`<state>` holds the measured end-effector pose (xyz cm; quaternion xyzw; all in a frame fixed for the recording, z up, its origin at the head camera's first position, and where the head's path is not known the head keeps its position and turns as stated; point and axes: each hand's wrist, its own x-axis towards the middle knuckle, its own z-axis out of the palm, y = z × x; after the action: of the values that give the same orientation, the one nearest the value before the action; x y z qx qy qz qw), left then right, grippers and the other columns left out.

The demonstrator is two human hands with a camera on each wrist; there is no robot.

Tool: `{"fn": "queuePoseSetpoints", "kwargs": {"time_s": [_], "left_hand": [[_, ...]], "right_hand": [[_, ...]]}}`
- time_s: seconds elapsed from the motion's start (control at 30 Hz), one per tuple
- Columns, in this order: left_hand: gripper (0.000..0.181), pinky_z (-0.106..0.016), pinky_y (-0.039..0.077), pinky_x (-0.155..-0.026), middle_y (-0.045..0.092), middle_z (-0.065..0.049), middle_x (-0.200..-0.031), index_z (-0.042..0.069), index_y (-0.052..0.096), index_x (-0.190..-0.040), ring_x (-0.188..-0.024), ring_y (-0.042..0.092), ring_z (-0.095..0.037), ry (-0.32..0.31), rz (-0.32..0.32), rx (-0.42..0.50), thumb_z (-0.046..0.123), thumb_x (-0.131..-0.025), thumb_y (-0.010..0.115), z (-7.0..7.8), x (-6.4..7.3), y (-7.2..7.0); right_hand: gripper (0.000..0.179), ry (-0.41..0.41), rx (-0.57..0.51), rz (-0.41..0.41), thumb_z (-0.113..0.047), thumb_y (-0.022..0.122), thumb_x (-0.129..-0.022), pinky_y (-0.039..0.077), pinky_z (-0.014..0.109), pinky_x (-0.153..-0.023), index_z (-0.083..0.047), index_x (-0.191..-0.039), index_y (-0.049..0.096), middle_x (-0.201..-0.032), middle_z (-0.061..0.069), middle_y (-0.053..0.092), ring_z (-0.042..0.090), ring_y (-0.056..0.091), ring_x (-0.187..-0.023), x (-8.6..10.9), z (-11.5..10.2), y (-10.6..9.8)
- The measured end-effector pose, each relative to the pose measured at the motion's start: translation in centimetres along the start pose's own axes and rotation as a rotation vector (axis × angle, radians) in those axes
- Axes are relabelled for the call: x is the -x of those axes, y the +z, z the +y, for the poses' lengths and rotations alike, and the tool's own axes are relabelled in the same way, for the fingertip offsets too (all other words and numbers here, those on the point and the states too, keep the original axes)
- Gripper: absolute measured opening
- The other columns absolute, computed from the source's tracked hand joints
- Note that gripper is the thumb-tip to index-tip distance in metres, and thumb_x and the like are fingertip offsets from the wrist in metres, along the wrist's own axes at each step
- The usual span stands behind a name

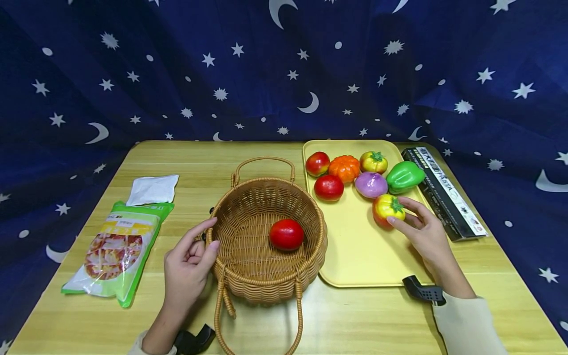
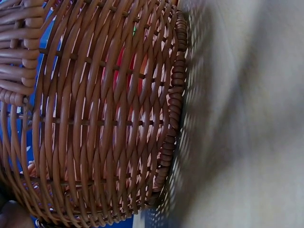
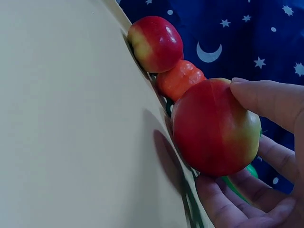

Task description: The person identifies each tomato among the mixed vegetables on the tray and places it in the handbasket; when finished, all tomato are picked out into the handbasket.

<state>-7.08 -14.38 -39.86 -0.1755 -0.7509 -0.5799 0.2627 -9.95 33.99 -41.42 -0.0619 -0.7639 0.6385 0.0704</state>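
My left hand (image 1: 188,261) is at the left side of a round wicker basket (image 1: 266,291), thumb and index fingertips on its rim. A shiny red toy fruit (image 1: 286,234) lies inside the basket. In the left wrist view the woven wall (image 2: 104,114) fills much of the picture, with red showing through. Over the yellow tray (image 1: 364,261), my right hand (image 1: 426,236) pinches a red-and-yellow toy tomato (image 1: 387,210) with a green leafy top between thumb and fingers. The right wrist view shows the tomato's smooth red underside (image 3: 213,128) close to the tray.
Toward the tray's back lie two red toy fruits (image 1: 329,188), an orange pumpkin (image 1: 344,168), another leafy-topped tomato (image 1: 373,162), a purple onion-like piece (image 1: 371,185) and a green pepper (image 1: 405,176). A pasta box (image 1: 443,192) borders the tray. Left are a food bag (image 1: 117,251) and white packet (image 1: 153,190).
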Motion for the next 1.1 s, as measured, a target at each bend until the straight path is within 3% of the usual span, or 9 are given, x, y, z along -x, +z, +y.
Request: {"fn": "queuePoseSetpoints", "kwargs": {"time_s": [0.5, 0.77, 1.1], "left_hand": [[0.046, -0.019, 0.023, -0.041, 0.028, 0.005, -0.054, -0.007, 0.066, -0.128, -0.046, 0.025, -0.002, 0.0, -0.002, 0.004, -0.02, -0.083, 0.067, 0.0, -0.1, 0.0], [0.046, -0.018, 0.023, -0.041, 0.029, 0.005, -0.055, -0.008, 0.065, -0.128, -0.047, 0.025, -0.002, 0.001, -0.003, 0.018, -0.02, -0.084, 0.066, -0.1, 0.1, 0.0], [0.046, -0.021, 0.023, -0.042, 0.028, 0.005, -0.056, -0.006, 0.066, -0.129, -0.048, 0.025, -0.002, -0.012, -0.001, 0.016, -0.019, -0.084, 0.067, 0.1, 0.1, 0.0]], "right_hand": [[0.058, -0.014, -0.019, -0.031, -0.004, 0.077, -0.091, 0.047, 0.012, -0.087, -0.008, -0.144, 0.055, -0.141, 0.002, 0.05, 0.01, 0.057, -0.115, 0.5, -0.8, 0.8], [0.059, 0.006, 0.043, -0.053, -0.01, 0.077, -0.092, 0.046, 0.012, -0.088, -0.01, -0.146, 0.053, -0.137, 0.001, 0.052, 0.011, 0.056, -0.115, 0.5, -1.1, 1.3], [0.057, -0.042, 0.024, -0.094, -0.004, 0.075, -0.092, 0.048, 0.012, -0.089, -0.008, -0.145, 0.054, -0.143, 0.003, 0.049, 0.014, 0.052, -0.12, 0.3, -3.0, 1.5]]}}
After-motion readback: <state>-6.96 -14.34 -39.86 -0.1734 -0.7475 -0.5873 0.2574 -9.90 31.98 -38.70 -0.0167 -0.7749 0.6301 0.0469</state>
